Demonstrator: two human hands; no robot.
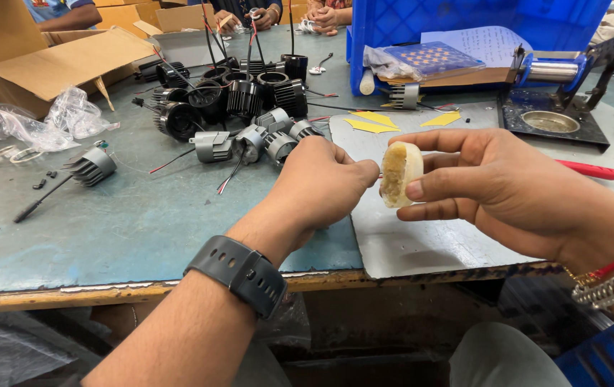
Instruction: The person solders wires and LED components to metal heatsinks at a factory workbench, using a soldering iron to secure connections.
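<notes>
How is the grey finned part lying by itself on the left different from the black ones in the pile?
The lone grey part is pale and lies apart on the table, near plastic bags. The black parts are dark and crowded together, touching, further back. The grey part looks smaller. Both kinds are round, ribbed and have wires.

The tub point(399, 174) was small, round and cream-white — held tipped on its side in the right hand point(493, 188), thumb on top, fingers wrapped beneath. Its open mouth faced left, toward the left hand point(321, 185), and showed a yellowish, crusted paste inside, smeared unevenly up to the rim. The left hand was curled into a loose fist, its knuckles just beside the mouth — whether a fingertip actually touched the paste could not be told from this angle. Both were held above the grey metal sheet point(407, 244) near the bench's front edge.
</notes>
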